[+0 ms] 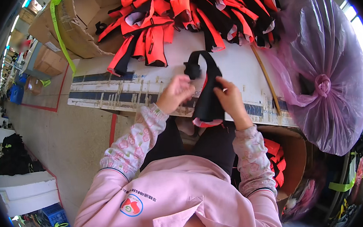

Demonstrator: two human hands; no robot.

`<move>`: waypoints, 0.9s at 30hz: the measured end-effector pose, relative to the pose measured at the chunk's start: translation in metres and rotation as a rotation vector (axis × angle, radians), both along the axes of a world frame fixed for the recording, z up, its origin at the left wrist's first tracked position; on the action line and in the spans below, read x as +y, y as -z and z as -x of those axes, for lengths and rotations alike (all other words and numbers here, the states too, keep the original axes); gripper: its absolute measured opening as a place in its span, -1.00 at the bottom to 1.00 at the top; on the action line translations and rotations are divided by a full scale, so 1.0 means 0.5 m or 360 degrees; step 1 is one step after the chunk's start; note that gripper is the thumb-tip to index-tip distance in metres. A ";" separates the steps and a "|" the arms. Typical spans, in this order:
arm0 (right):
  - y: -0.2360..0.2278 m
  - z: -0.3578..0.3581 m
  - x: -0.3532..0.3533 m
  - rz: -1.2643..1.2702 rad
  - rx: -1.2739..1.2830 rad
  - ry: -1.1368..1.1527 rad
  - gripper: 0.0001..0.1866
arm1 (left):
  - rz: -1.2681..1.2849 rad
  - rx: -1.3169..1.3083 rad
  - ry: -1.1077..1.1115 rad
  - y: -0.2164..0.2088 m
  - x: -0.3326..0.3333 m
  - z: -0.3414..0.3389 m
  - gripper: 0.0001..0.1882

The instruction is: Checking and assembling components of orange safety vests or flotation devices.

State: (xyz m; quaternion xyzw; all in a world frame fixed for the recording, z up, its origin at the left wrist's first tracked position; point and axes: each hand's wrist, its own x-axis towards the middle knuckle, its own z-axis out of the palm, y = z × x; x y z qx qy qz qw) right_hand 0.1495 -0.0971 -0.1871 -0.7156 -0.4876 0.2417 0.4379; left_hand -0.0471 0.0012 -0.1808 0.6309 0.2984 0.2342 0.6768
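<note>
A black fabric piece (209,100) with an orange edge stands up in front of me at the table's near edge. Its black strap (204,54) loops over the top, and a dark buckle-like part (192,70) hangs from the strap's left end. My right hand (231,102) pinches the piece along its right side between thumb and fingers. Just below the dark part is my left hand (176,93), slightly blurred, its fingers loosely bent and apart, with nothing visible in them. Several orange-and-black fabric pieces (154,43) of similar make lie heaped across the far side.
The white table (176,50) has worn tape along its front edge. A wooden stick (266,79) lies on its right part, beside a large purple plastic bag (326,59). An open cardboard box (66,26) stands far left; another box (294,160) holding orange pieces sits under the table.
</note>
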 end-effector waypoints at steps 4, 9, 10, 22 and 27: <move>0.033 0.031 0.000 0.0082 -0.0116 0.0025 -0.55 | -0.0189 -0.0020 0.0519 0.080 -0.098 0.033 -0.23; 0.013 0.038 -0.018 -0.0001 -0.0188 -0.0263 -0.33 | 0.0234 -0.0058 0.0277 0.085 -0.168 0.034 -0.23; -0.009 0.038 -0.031 0.0117 -0.0104 -0.0420 -0.24 | 0.0361 -0.0057 0.0219 0.093 -0.169 0.035 -0.24; -0.048 0.113 -0.124 0.0463 -0.0731 -0.0406 -0.28 | 0.0827 -0.0258 -0.0272 0.090 -0.188 0.021 -0.57; -0.003 0.140 -0.130 0.0199 -0.0820 -0.0321 -0.27 | 0.0950 -0.0176 -0.0716 0.103 -0.224 0.011 -0.66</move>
